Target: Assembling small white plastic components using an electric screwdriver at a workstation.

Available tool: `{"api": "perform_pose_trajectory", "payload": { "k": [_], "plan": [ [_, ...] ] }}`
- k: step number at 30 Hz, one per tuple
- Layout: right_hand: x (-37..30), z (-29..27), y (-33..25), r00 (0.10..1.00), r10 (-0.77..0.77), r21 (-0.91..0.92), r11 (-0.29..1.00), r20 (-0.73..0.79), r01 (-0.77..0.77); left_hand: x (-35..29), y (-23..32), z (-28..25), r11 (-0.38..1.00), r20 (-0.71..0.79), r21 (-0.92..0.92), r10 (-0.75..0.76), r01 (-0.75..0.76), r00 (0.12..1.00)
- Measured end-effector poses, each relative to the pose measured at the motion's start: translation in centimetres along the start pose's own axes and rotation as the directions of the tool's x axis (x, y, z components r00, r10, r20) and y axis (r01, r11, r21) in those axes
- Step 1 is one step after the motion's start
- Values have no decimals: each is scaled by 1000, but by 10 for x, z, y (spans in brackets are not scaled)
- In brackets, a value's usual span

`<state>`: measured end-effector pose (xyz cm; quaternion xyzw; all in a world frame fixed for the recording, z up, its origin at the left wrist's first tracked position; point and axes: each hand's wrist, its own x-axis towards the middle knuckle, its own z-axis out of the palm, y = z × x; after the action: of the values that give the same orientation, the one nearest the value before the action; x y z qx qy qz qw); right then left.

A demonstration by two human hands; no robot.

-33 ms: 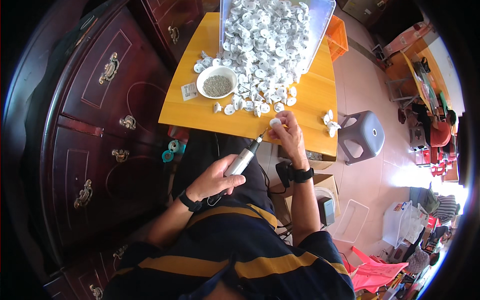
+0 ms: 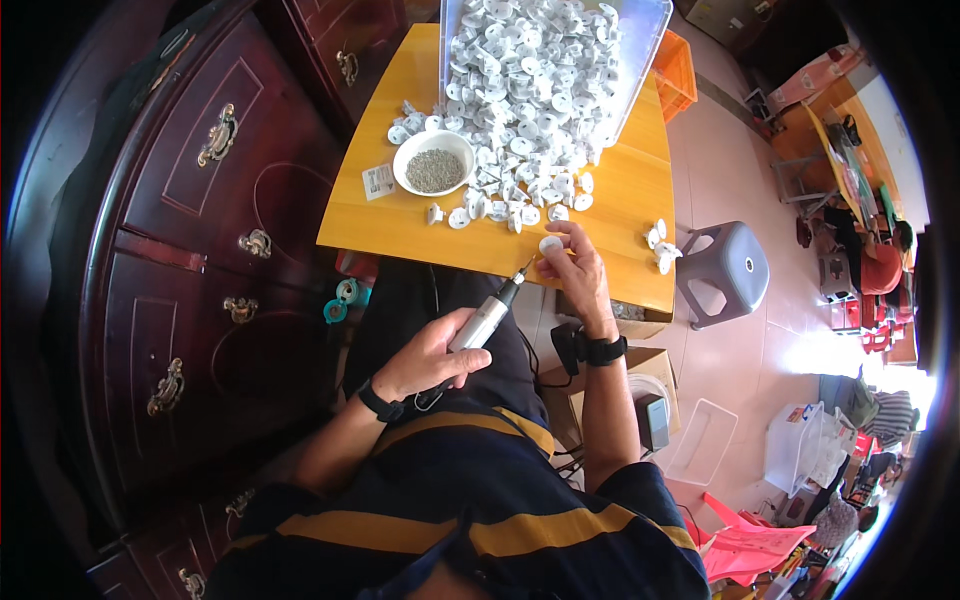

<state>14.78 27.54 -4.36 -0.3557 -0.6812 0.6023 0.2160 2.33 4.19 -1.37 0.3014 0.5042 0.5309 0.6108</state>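
Note:
My left hand (image 2: 425,360) is wrapped round a silver and black electric screwdriver (image 2: 482,325), its thin bit slanting up toward the table's front edge. Between thumb and fingers of my right hand (image 2: 577,265) is a small white plastic part (image 2: 550,244) with a round disc, close to the bit's tip. Whether bit and part touch I cannot tell. Beyond my hands, a heap of like white parts (image 2: 530,110) spills from a clear plastic bin (image 2: 628,80) onto the yellow wooden table (image 2: 370,225). A white bowl (image 2: 402,168) of small metal screws stands left of the heap.
Several white parts (image 2: 660,247) lie at the table's right edge. A grey stool (image 2: 735,265) stands right of it, an orange crate (image 2: 673,75) behind. Dark wooden drawers (image 2: 200,210) line the left side. A cardboard box (image 2: 655,372) is below my right forearm. A person (image 2: 880,265) sits far right.

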Motion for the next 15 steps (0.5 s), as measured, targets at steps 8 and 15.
{"api": "perform_pose_trajectory", "payload": {
  "k": [8,15],
  "plan": [
    [-2,1,19,998,25,200,979,49,-34,7,-4,0,1000,-11,10,-21,21,1000],
    [-4,1,13,997,29,160,986,77,-41,8,-3,3,1000,-14,-14,-15,15,1000]
  ]
}}
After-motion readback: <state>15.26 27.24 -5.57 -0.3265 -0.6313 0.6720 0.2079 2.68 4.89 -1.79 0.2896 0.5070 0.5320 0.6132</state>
